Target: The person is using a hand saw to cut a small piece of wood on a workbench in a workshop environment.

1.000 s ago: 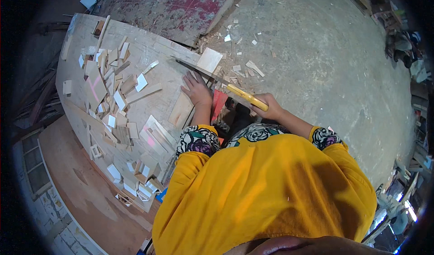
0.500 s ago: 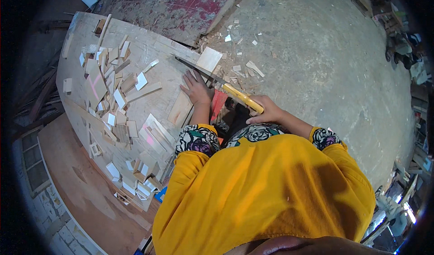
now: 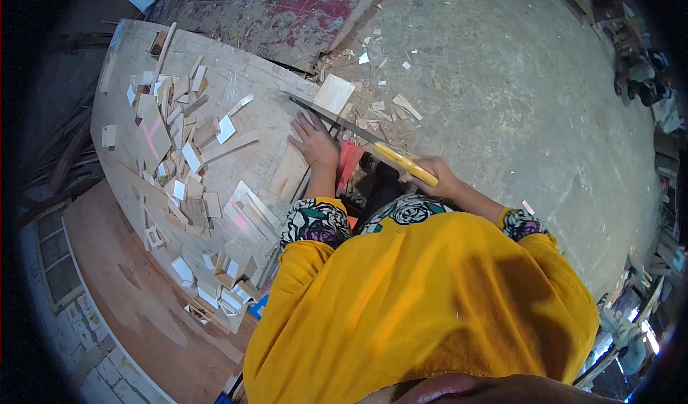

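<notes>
Our right hand (image 3: 435, 180) has its fingers wrapped tight round the yellow handle of the handsaw (image 3: 373, 143), gripping it so the blade runs forward and to the left, low over the edge of the workboard (image 3: 236, 82); our left hand (image 3: 313, 142) lies flat with the fingers together and pressed down on a pale wooden piece (image 3: 290, 172), which seems meant to keep it from shifting under the blade; the saw's dark blade crosses just beyond those fingertips, with a square offcut (image 3: 334, 93) touching or just past it at the board's edge; further out, to the left, a litter of small wood scraps (image 3: 190, 153) covers the board, well apart from the cut; chips (image 3: 390, 103) lie on the concrete floor (image 3: 516, 96) beyond the edge, likely fallen from sawing there.
</notes>
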Action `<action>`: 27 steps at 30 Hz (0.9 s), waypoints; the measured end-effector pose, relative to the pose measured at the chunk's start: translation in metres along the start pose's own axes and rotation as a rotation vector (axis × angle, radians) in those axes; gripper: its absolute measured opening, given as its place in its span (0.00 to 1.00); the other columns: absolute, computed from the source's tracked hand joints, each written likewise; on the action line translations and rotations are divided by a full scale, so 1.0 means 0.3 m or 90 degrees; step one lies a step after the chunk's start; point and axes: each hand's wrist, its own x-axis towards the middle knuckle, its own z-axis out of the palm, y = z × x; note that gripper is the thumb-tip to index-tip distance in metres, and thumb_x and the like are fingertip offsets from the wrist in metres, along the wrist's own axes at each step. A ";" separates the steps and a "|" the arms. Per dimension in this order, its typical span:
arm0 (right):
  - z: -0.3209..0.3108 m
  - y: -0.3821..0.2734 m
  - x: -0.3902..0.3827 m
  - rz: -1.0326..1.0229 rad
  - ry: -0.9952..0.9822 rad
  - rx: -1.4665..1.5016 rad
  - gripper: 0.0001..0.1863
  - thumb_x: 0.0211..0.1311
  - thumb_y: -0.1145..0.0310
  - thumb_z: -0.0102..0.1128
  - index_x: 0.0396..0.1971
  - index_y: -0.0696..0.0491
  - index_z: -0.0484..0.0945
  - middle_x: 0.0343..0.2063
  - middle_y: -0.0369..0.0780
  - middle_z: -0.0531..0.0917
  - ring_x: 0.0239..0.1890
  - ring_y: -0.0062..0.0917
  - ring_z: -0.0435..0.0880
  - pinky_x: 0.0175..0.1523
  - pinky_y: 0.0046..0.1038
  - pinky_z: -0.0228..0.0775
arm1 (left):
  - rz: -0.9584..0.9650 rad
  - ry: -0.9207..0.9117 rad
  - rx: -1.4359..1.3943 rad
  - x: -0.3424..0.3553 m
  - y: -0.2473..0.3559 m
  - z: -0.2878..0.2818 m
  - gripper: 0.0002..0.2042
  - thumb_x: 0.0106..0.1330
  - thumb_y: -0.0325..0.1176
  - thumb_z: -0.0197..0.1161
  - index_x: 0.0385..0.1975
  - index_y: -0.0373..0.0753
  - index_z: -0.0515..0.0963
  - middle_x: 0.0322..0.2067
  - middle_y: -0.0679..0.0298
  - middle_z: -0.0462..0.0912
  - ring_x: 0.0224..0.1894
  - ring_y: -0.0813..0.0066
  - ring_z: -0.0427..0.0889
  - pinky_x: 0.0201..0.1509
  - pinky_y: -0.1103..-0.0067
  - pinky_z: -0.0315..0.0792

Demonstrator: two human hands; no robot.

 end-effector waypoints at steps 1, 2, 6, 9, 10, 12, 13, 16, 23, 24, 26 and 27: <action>-0.009 -0.003 -0.013 -0.050 0.006 -0.030 0.10 0.57 0.64 0.61 0.30 0.55 0.75 0.24 0.49 0.78 0.27 0.46 0.77 0.33 0.37 0.68 | -0.003 -0.012 -0.013 -0.001 -0.003 -0.005 0.39 0.55 0.45 0.62 0.66 0.40 0.54 0.68 0.52 0.51 0.70 0.51 0.48 0.66 0.48 0.48; -0.013 -0.004 -0.018 -0.053 0.005 -0.028 0.10 0.57 0.64 0.61 0.30 0.55 0.75 0.24 0.49 0.78 0.27 0.46 0.77 0.33 0.37 0.68 | -0.006 -0.011 -0.012 0.002 -0.012 0.003 0.39 0.55 0.45 0.62 0.66 0.40 0.54 0.68 0.52 0.51 0.70 0.51 0.48 0.66 0.48 0.48; -0.032 -0.051 0.027 -0.013 -0.017 -0.060 0.08 0.56 0.65 0.61 0.29 0.54 0.75 0.23 0.46 0.78 0.26 0.46 0.76 0.32 0.38 0.67 | -0.002 0.011 -0.004 -0.002 -0.014 0.013 0.42 0.53 0.50 0.64 0.66 0.38 0.54 0.67 0.51 0.51 0.70 0.51 0.48 0.65 0.48 0.49; 0.019 -0.057 0.138 -0.059 -0.004 -0.118 0.08 0.55 0.65 0.61 0.29 0.53 0.75 0.23 0.46 0.78 0.26 0.46 0.76 0.32 0.38 0.67 | 0.003 -0.003 -0.001 -0.002 -0.002 0.008 0.44 0.52 0.53 0.64 0.66 0.37 0.54 0.67 0.51 0.51 0.70 0.51 0.48 0.65 0.48 0.49; 0.033 -0.060 0.164 -0.102 0.008 -0.139 0.08 0.55 0.65 0.62 0.29 0.53 0.75 0.23 0.46 0.78 0.26 0.46 0.76 0.31 0.38 0.67 | 0.000 -0.013 0.027 0.004 -0.006 0.011 0.44 0.51 0.54 0.64 0.66 0.37 0.54 0.67 0.51 0.51 0.69 0.51 0.49 0.65 0.48 0.50; 0.040 -0.073 0.170 -0.120 0.013 -0.151 0.08 0.55 0.64 0.61 0.29 0.53 0.75 0.23 0.46 0.77 0.26 0.46 0.76 0.31 0.38 0.68 | -0.007 0.015 0.057 0.013 -0.017 0.047 0.45 0.51 0.55 0.64 0.66 0.37 0.55 0.67 0.51 0.52 0.69 0.50 0.49 0.65 0.48 0.50; 0.045 -0.077 0.170 -0.137 0.020 -0.162 0.09 0.55 0.64 0.61 0.29 0.53 0.75 0.23 0.46 0.77 0.26 0.46 0.77 0.32 0.38 0.68 | -0.011 0.042 0.089 0.012 -0.023 0.062 0.45 0.50 0.56 0.64 0.66 0.38 0.55 0.67 0.52 0.52 0.69 0.50 0.49 0.65 0.48 0.49; 0.003 -0.032 0.091 0.020 -0.010 -0.023 0.09 0.55 0.64 0.61 0.29 0.53 0.75 0.22 0.45 0.77 0.27 0.45 0.77 0.33 0.37 0.69 | -0.002 0.012 -0.012 0.003 -0.007 0.006 0.44 0.51 0.54 0.65 0.66 0.39 0.55 0.67 0.52 0.52 0.69 0.51 0.49 0.65 0.48 0.49; -0.025 -0.042 0.071 -0.087 -0.005 -0.127 0.09 0.55 0.63 0.61 0.31 0.53 0.77 0.24 0.47 0.79 0.28 0.45 0.78 0.32 0.38 0.69 | -0.004 -0.022 0.055 0.002 -0.018 0.019 0.42 0.50 0.50 0.66 0.65 0.40 0.56 0.68 0.53 0.51 0.70 0.53 0.49 0.65 0.50 0.49; -0.007 -0.043 0.109 -0.085 -0.002 -0.130 0.09 0.55 0.63 0.61 0.31 0.53 0.77 0.24 0.47 0.79 0.28 0.45 0.78 0.32 0.38 0.69 | -0.004 -0.007 0.049 0.003 -0.022 0.028 0.42 0.50 0.49 0.66 0.65 0.40 0.57 0.68 0.53 0.51 0.70 0.54 0.49 0.65 0.50 0.49; 0.018 -0.018 0.176 -0.018 0.001 -0.083 0.11 0.55 0.62 0.61 0.33 0.53 0.78 0.24 0.48 0.79 0.29 0.45 0.79 0.32 0.38 0.69 | -0.002 -0.019 0.011 0.006 0.012 -0.008 0.42 0.49 0.49 0.67 0.64 0.39 0.58 0.68 0.53 0.51 0.70 0.55 0.50 0.66 0.51 0.49; 0.023 -0.016 0.188 -0.021 -0.001 -0.082 0.11 0.55 0.62 0.61 0.33 0.53 0.78 0.24 0.48 0.79 0.29 0.45 0.79 0.32 0.38 0.69 | -0.006 -0.017 0.012 0.005 0.005 0.002 0.42 0.49 0.49 0.67 0.64 0.39 0.58 0.68 0.53 0.51 0.70 0.55 0.50 0.66 0.51 0.49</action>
